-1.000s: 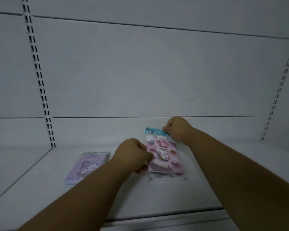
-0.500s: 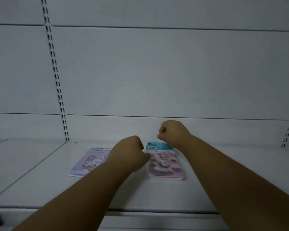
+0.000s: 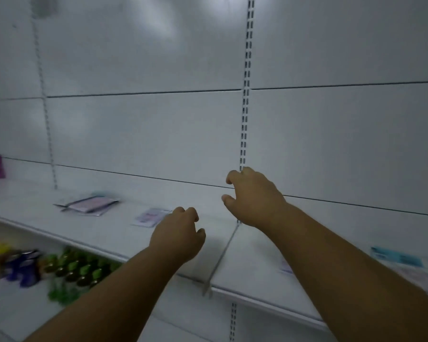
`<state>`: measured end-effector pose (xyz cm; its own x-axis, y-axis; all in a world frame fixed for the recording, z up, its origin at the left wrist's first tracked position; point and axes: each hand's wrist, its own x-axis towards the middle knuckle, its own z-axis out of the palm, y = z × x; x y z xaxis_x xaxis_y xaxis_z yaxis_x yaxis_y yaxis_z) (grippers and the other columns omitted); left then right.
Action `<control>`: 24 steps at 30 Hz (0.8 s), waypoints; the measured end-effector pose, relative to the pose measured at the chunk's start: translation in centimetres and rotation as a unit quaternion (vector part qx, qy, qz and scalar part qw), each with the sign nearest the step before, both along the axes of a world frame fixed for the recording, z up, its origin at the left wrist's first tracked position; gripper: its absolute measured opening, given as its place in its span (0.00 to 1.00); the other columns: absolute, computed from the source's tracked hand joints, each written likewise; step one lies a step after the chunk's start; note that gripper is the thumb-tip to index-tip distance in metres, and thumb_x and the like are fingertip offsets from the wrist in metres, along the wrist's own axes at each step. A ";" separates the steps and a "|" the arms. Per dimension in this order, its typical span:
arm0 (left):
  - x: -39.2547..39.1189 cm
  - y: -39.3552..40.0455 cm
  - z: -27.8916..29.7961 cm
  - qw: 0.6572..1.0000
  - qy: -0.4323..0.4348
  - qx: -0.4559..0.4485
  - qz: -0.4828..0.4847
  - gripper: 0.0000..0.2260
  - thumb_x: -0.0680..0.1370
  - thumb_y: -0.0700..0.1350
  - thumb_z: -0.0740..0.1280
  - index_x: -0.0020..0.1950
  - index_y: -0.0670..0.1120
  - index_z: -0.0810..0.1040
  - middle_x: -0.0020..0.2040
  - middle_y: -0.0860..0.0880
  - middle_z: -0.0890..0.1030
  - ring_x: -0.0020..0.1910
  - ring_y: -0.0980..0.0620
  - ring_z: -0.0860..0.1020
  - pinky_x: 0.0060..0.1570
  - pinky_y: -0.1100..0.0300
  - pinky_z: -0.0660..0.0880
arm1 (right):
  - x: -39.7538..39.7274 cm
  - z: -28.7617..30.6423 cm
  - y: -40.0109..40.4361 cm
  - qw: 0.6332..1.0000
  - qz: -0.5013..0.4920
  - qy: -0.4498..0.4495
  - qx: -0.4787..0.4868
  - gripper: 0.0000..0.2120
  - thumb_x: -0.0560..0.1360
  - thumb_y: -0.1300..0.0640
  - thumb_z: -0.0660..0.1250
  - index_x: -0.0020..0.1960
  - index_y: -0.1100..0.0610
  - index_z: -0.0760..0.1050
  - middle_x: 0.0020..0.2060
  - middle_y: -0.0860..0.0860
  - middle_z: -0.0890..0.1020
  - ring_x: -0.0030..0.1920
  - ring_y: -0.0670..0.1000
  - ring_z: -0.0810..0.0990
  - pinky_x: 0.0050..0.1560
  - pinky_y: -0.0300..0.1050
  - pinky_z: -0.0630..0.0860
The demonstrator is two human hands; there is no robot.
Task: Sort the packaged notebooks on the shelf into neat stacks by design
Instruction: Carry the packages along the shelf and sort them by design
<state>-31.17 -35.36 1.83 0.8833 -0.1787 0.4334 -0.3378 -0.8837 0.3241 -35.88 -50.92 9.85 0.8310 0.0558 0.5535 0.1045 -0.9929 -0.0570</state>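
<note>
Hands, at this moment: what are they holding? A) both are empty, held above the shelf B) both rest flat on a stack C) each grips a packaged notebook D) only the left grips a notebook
A: the left hand and right hand are loosely curled with nothing in them, above the white shelf, while the loose packaged notebooks lie untouched further left.

Left hand and right hand: now off the pink notebook, empty, fingers loosened from fists; view swung left, blurred.
</note>
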 end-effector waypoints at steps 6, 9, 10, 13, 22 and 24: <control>4.1 14.9 -0.7 0.997 0.004 0.000 0.074 0.18 0.77 0.55 0.64 0.65 0.52 0.74 0.60 0.49 0.78 0.57 0.48 0.77 0.57 0.52 0.76 | 4.5 0.3 15.3 0.999 0.042 -0.017 -0.015 0.18 0.77 0.47 0.60 0.63 0.54 0.71 0.56 0.55 0.75 0.55 0.57 0.75 0.53 0.51 0.72; 7.2 19.2 -1.0 0.996 0.012 -0.005 0.083 0.18 0.78 0.55 0.64 0.67 0.52 0.73 0.63 0.50 0.79 0.59 0.49 0.78 0.60 0.52 0.75 | 7.4 0.1 19.7 0.998 0.051 -0.017 -0.010 0.18 0.77 0.46 0.60 0.63 0.54 0.71 0.55 0.55 0.75 0.53 0.56 0.75 0.51 0.51 0.73; 8.3 20.2 -1.1 0.996 0.011 -0.009 0.084 0.18 0.78 0.55 0.64 0.67 0.52 0.73 0.63 0.50 0.78 0.60 0.49 0.77 0.60 0.53 0.75 | 8.5 -0.1 20.8 0.998 0.052 -0.015 -0.011 0.18 0.77 0.46 0.60 0.63 0.53 0.71 0.55 0.55 0.76 0.53 0.56 0.75 0.52 0.51 0.73; 12.4 22.6 -1.5 0.997 0.005 -0.022 0.078 0.18 0.78 0.55 0.64 0.66 0.52 0.74 0.63 0.50 0.78 0.59 0.49 0.77 0.60 0.53 0.75 | 12.4 -1.2 23.1 0.999 0.053 -0.004 -0.011 0.19 0.77 0.45 0.60 0.64 0.53 0.71 0.56 0.54 0.76 0.55 0.56 0.76 0.54 0.51 0.75; 24.2 27.7 -1.7 0.997 0.012 0.011 0.072 0.16 0.77 0.54 0.62 0.62 0.49 0.75 0.59 0.47 0.80 0.56 0.46 0.78 0.56 0.52 0.76 | 24.0 -1.6 28.1 0.998 0.048 0.031 -0.009 0.19 0.77 0.45 0.60 0.64 0.54 0.70 0.57 0.55 0.76 0.56 0.57 0.75 0.54 0.51 0.73; 26.5 28.6 -1.8 0.996 0.015 0.049 0.080 0.19 0.77 0.58 0.62 0.62 0.50 0.75 0.60 0.47 0.80 0.58 0.46 0.77 0.58 0.51 0.75 | 25.8 -1.6 29.1 0.999 0.035 0.036 -0.009 0.19 0.77 0.45 0.60 0.63 0.53 0.71 0.57 0.55 0.76 0.56 0.57 0.75 0.54 0.51 0.72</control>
